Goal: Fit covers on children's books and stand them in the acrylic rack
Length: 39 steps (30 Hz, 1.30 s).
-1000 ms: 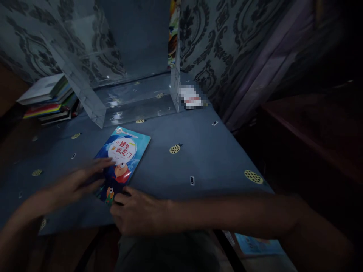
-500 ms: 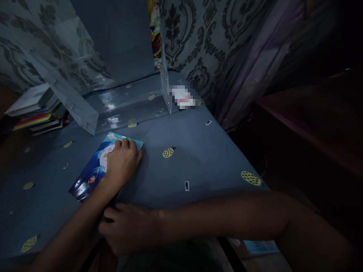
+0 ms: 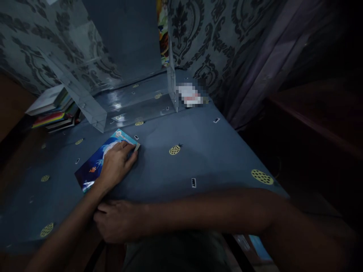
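A picture book (image 3: 95, 161) with a blue, glossy cover is found lying flat and aslant on the table, toward its near side. Its cover is partly hidden by the left hand (image 3: 116, 160), which is laid over the upper right part; the fingers are rested on the cover and the thumb is set at the right edge. Whether the corner is pinched cannot be told. The right hand (image 3: 117, 221) is held with curled fingers at the table's near edge, below the left wrist; whether anything is gripped in it cannot be seen. The table is covered by a grey-blue cloth (image 3: 218, 158) printed with yellow pineapples. Beyond the book, a clear plastic rack (image 3: 92, 113) is stood. A stack of books (image 3: 53, 109) is placed left of the rack; a pixelated white item (image 3: 188, 94) is noted right of it.
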Available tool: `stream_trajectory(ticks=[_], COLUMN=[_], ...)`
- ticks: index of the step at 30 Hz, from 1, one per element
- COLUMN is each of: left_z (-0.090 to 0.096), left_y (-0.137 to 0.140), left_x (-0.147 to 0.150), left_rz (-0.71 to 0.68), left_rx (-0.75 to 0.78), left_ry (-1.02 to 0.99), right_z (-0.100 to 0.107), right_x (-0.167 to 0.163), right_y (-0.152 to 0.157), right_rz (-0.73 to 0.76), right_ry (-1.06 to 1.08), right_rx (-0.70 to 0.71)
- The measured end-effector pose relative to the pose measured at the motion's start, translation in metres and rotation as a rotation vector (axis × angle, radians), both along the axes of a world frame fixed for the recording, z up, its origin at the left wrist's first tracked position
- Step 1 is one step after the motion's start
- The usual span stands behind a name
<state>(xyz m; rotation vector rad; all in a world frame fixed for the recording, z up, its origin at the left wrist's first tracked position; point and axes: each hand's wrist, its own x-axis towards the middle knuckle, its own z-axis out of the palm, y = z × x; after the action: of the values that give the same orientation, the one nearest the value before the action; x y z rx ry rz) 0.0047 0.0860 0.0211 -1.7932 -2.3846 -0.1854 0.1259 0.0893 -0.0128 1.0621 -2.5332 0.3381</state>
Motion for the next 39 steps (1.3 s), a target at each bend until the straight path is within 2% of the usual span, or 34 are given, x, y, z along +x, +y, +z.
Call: stream_trajectory(ticks=[2, 5, 6, 9, 12, 15, 23, 32, 39], left_z=[-0.007, -0.014, -0.016, -0.017, -0.016, -0.014, -0.012, -0.012, -0.011], left_y=[-0.002, -0.003, -0.003, -0.003, -0.002, -0.002, -0.002, -0.002, -0.003], left_x=[0.0, 0.0, 0.0, -0.002, -0.003, -0.002, -0.002, -0.001, 0.0], left_rz=[0.003, -0.007, -0.014, -0.031, -0.038, -0.047, -0.024, -0.02, -0.024], left_rx=[0.08, 0.155, 0.17, 0.19, 0.195, 0.207, 0.171, 0.162, 0.163], left_ry=[-0.024, -0.059, -0.073, -0.105, -0.12, -0.138, -0.168, -0.174, -0.172], right_z=[-0.002, -0.003, -0.003, -0.005, -0.007, -0.008, -0.007, -0.011, -0.01], right_x=[0.005, 0.018, 0.022, 0.029, 0.029, 0.027, 0.025, 0.027, 0.025], right_y=[0.017, 0.059, 0.076, 0.119, 0.142, 0.148, 0.141, 0.144, 0.138], right_rz=[0.008, -0.052, -0.105, -0.418, -0.639, -0.708, -0.765, -0.751, -0.809], right_ry=[-0.005, -0.001, 0.013, -0.008, -0.129, -0.224, -0.254, -0.171, -0.165], right_rx=[-0.031, -0.055, -0.081, -0.282, -0.437, -0.425, -0.168, -0.206, -0.018])
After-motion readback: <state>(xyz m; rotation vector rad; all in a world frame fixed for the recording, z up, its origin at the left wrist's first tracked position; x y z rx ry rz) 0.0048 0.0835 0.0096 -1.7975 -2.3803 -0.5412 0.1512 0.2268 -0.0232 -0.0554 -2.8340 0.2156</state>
